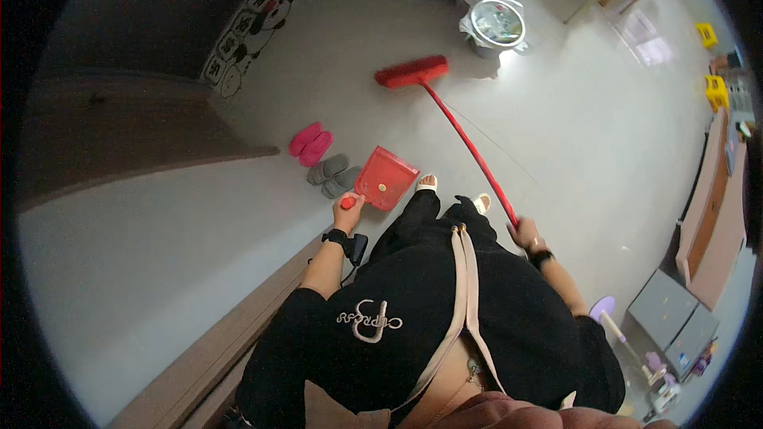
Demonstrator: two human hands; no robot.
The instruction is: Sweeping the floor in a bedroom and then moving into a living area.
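My left hand (350, 213) grips the upright handle of a red plastic dustpan (386, 180), whose pan shows a small round sticker. My right hand (524, 233) is closed around the long red stick of a push broom (411, 71). Its red bristle head is out on the pale floor ahead, slightly blurred and well apart from the dustpan. Between the two tools are my feet in white open-toed sandals (427, 182). I cannot tell whether the dustpan touches the floor.
Pink slippers (310, 144) and grey slippers (335, 174) sit left of the dustpan. A lined trash bin (498, 22) holding litter stands ahead, right of the broom head. A dark wooden door (119, 137) is at left. Yellow stools (716, 93), a pinkish table (709, 202) and a grey cabinet (663, 307) line the right.
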